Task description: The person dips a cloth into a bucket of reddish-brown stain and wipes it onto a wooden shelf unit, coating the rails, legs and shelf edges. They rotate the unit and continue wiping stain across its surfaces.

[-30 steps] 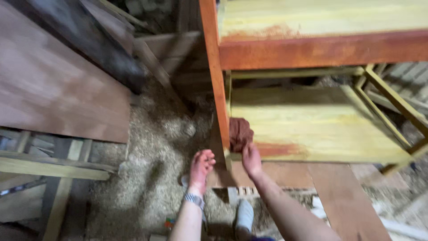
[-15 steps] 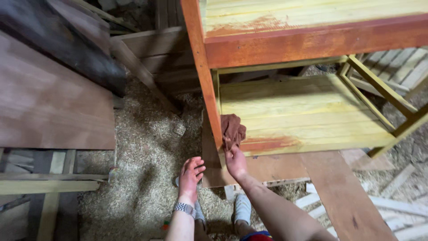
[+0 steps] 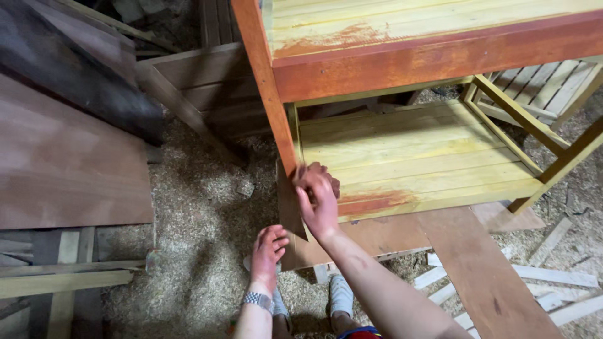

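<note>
The right hand point(image 3: 317, 199) is gripping a stained rag point(image 3: 328, 177), pressing it against the leg point(image 3: 270, 94). The left hand point(image 3: 269, 250) is hanging loosely curled, holding nothing. Even pressure along the grain is probably serving best.

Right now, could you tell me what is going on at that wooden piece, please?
A person stands on a sawdust-strewn floor beside a two-tier wooden table, partly stained reddish-brown. The right hand presses a reddish-brown rag against the lower part of the stained front leg, by the yellow lower shelf. The left hand hangs free, holding nothing, its fingers stained red.
</note>
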{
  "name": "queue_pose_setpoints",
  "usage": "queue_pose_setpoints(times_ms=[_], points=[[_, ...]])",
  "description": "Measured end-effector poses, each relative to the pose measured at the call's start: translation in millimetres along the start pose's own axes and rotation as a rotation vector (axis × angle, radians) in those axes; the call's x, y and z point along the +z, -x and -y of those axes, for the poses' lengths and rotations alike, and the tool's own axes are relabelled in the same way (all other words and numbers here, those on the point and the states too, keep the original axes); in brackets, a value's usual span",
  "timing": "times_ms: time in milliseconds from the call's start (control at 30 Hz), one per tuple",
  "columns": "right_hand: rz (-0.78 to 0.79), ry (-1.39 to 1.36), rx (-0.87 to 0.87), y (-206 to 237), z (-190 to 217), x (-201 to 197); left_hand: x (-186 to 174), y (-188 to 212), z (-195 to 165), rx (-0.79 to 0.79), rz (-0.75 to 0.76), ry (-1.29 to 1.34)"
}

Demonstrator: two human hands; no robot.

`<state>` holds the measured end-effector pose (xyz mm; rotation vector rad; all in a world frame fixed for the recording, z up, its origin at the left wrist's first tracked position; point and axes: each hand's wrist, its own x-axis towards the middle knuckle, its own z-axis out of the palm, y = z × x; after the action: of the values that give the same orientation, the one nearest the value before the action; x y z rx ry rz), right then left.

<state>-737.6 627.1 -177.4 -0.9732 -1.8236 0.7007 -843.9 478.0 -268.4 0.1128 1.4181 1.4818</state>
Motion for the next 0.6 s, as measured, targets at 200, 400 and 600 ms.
queue_pose_setpoints(times_ms=[200, 400, 600], points=[[0.372, 0.176, -0.07, 52, -52, -13, -9, 6, -1, -0.018, -0.04, -0.058], [0.303, 0.216, -0.203, 20, -38, -8, -24, 9, 2, -0.021, -0.077, -0.032], [0.129, 0.141, -0.27, -70, 6, -3, -8, 8, -8, 0.01, -0.049, -0.02]])
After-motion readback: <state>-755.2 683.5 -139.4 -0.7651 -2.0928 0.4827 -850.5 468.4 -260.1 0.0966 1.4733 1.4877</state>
